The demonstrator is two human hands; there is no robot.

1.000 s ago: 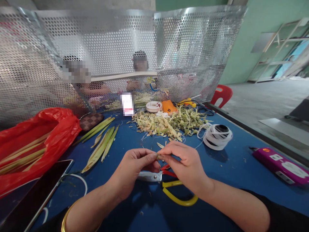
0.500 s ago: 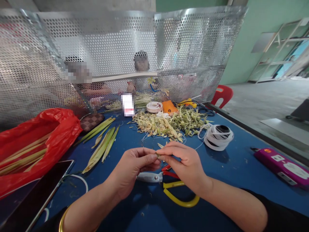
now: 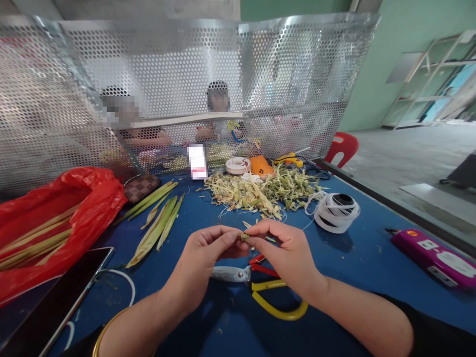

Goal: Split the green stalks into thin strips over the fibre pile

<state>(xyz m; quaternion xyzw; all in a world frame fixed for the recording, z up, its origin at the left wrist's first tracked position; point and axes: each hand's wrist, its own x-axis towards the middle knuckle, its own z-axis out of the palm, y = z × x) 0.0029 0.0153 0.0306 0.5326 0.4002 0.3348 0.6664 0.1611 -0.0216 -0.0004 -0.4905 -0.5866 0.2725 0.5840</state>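
A small greenish-brown piece of plant leaf (image 3: 244, 237), perhaps folded, sits between my fingertips in mid-view. My left hand (image 3: 211, 250) pinches it from the left with thumb and forefinger. From the right, my right hand (image 3: 284, 245) has thumb and forefinger closed at its other side. Just below the hands lie scissors (image 3: 278, 312) with yellow and red handles, partly covered by my right hand; their blades point left. Beyond my fingers is a pile of pale dried leaf scraps (image 3: 241, 193), beside greener knotted pieces (image 3: 292, 186).
Long leaves (image 3: 156, 230) lie left of centre, near a red plastic bag (image 3: 100, 186) and a dark tablet (image 3: 55, 302). A white thread spool (image 3: 336, 213) and a purple power strip (image 3: 435, 258) are on the right. A perforated metal screen (image 3: 178, 64) stands behind, people beyond it.
My right fingers have lifted and parted slightly from the left ones, so more of the small leaf piece shows. The things on the table have stayed put.
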